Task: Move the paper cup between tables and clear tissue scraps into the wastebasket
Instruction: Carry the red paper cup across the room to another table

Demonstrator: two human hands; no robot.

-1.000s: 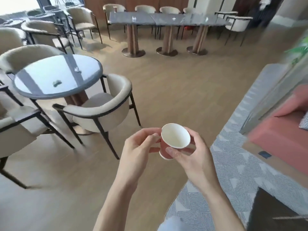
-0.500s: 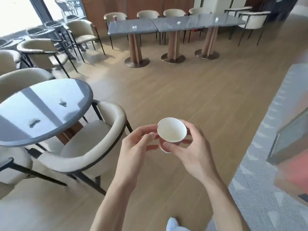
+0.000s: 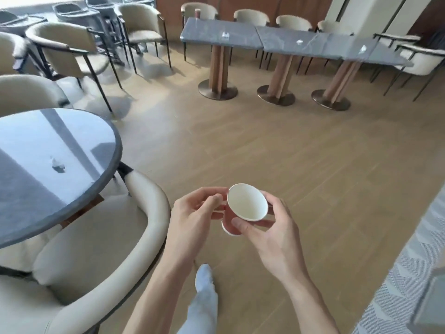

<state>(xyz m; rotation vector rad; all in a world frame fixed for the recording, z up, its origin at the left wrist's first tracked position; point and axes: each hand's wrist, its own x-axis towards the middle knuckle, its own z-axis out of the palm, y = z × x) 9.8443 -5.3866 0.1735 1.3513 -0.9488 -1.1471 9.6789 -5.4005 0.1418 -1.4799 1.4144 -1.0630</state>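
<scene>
Right hand curled in a grip, left hand fingertips pinching alongside

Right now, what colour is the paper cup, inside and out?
The paper cup is white inside, reddish-pink outside; head view, the only one.

**Walker draws nearer the long tables**

The round tabletop has slid down to 9 o'clock, its tissue scrap now larger. The long tabletop at 12 o'clock looms closer. The pink sofa has gone; a trouser leg now shows at 6 o'clock.
</scene>
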